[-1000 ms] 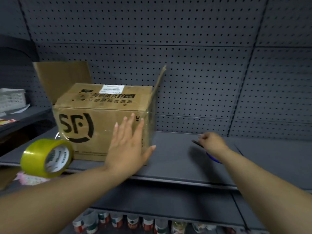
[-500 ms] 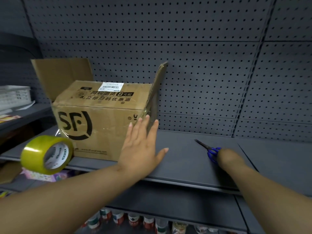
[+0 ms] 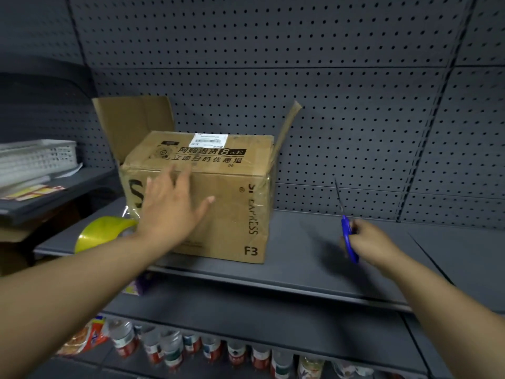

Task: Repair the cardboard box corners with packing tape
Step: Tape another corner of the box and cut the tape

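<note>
The cardboard box [image 3: 232, 214] stands on a grey shelf [image 3: 300, 250], left of the middle of the view. Its top is closed, and two flaps stand up: one at its 11 o'clock corner [image 3: 134, 124], one along its 2 o'clock edge [image 3: 287, 124]. Clear tape shines along the right front corner.

The left hand [image 3: 172, 206] lies over the box's front face and covers part of the black logo. Its fingers [image 3: 181, 176] are straight and spread apart, holding nothing. Motion blur hides whether the palm presses the card.

At 8 o'clock from the box, just beside its lower left corner and partly behind the left wrist, sits a yellow tape roll [image 3: 101, 232].

At 3 o'clock, well apart from the box, the right hand [image 3: 374, 242] is above the shelf with its fingers curled round the blue handles of the scissors [image 3: 345, 222]. The blades point up towards 12.

A grey pegboard [image 3: 328, 105] backs the shelf. At 9 o'clock a white basket [image 3: 35, 157] rests on a side shelf. At 6 o'clock, bottles [image 3: 191, 348] line a lower shelf.
</note>
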The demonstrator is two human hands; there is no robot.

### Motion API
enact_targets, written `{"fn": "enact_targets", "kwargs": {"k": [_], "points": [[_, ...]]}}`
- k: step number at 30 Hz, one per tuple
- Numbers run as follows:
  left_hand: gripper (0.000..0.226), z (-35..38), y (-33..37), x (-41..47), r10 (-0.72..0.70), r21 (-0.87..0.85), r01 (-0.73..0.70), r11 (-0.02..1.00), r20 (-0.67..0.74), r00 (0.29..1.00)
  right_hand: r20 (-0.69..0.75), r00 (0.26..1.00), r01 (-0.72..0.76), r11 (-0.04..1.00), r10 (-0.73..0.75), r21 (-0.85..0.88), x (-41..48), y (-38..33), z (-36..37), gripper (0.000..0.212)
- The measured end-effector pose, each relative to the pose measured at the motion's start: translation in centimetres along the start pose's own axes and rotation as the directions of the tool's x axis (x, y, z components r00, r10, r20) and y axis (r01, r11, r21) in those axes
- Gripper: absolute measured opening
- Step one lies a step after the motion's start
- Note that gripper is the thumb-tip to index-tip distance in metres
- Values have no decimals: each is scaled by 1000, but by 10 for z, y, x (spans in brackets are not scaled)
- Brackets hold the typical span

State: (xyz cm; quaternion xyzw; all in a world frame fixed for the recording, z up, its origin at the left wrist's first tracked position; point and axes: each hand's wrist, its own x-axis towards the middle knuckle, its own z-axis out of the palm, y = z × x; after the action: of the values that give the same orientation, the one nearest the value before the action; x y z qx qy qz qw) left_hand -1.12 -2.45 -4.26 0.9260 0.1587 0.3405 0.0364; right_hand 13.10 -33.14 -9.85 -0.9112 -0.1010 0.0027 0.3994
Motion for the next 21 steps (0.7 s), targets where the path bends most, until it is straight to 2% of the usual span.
{"fn": "enact_targets", "kwargs": {"k": [3, 5, 8, 10, 11, 13, 16, 21], "points": [[70, -4, -53, 14, -193, -21, 193, 981, 1, 981, 104, 984, 121, 969, -146, 217, -27, -37, 7, 22], [71, -4, -87, 18, -306, -51, 307, 950, 28, 952, 172, 956, 183, 944, -236, 276, -43, -68, 16, 24], [73, -5, -128, 22, -429, -80, 434, 897, 74, 900, 259, 909, 276, 936, -328, 218, -66, -121, 38, 21], [72, -6, -151, 25, -483, -113, 498, 860, 139, 865, 330, 877, 320, 937, -349, 141, -79, -155, 58, 46], [72, -6, -161, 25, -493, -139, 522, 841, 198, 847, 367, 862, 339, 936, -349, 94, -83, -171, 69, 58], [66, -3, -180, 25, -474, -238, 570, 787, 358, 805, 470, 824, 358, 934, -317, 3, -86, -199, 91, 68], [52, 0, -197, 21, -364, -432, 698, 571, 628, 687, 570, 791, 349, 929, -221, -124, -83, -230, 121, 80], [32, 10, -205, 21, -216, -421, 836, 351, 833, 510, 631, 775, 287, 905, -27, -313, -74, -262, 156, 96]]}}
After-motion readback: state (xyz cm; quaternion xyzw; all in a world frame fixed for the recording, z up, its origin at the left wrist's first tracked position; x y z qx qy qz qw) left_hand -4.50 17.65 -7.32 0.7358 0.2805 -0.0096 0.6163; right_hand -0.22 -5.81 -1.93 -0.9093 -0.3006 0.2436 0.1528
